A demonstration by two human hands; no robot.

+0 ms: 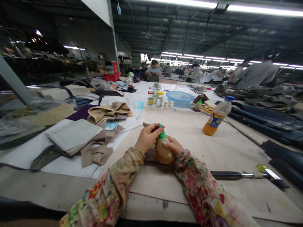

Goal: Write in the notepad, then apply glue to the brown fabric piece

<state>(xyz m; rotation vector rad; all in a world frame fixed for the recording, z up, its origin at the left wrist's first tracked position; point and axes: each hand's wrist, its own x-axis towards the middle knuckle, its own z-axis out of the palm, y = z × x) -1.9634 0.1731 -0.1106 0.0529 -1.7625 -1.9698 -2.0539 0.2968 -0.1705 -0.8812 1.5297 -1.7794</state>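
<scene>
Hands are meeting over the middle of the worktable point(189, 132): the right hand point(172, 145) is wrapping its fingers closed around a small amber squeeze bottle point(164, 152), keeping it upright on the board, while the left hand point(148, 136) is pinching the bottle's green nozzle cap point(161, 133) between thumb and fingertips. Well apart to the right, an orange drink bottle point(216, 115) is standing with a blue cap; its label is showing colours, but no writing is reading clearly from here. Farther back, a blue basin point(180, 98) and two jars point(155, 98) are sitting together. A black-handled tool point(246, 175) is lying near the right sleeve.
</scene>
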